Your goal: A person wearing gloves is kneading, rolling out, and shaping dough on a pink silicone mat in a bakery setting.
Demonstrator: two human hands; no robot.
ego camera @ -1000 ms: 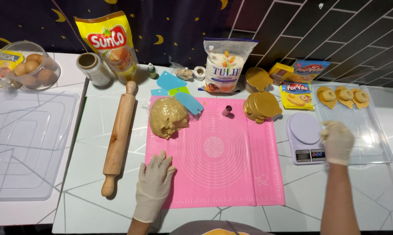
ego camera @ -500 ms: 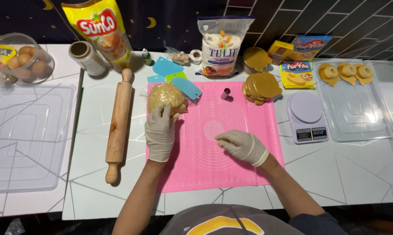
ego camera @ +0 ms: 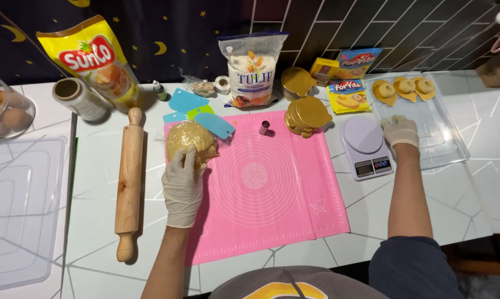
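Gloved left hand on dough

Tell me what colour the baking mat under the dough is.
Pink, with pale printed circles, clearest in the head view: baking mat, dough.

White marble-pattern table against dark tiled wall and starry curtain.

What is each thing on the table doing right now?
Left hand: gloved, resting on the dough.
Dough: one lump, on the mat's corner.
Right hand: gloved, beside the scale, on the tray's edge.
Scale: nothing on it.
Mat: flat, mostly bare.
Rolling pin: lying untouched, left of the mat.
Flour bag: upright.
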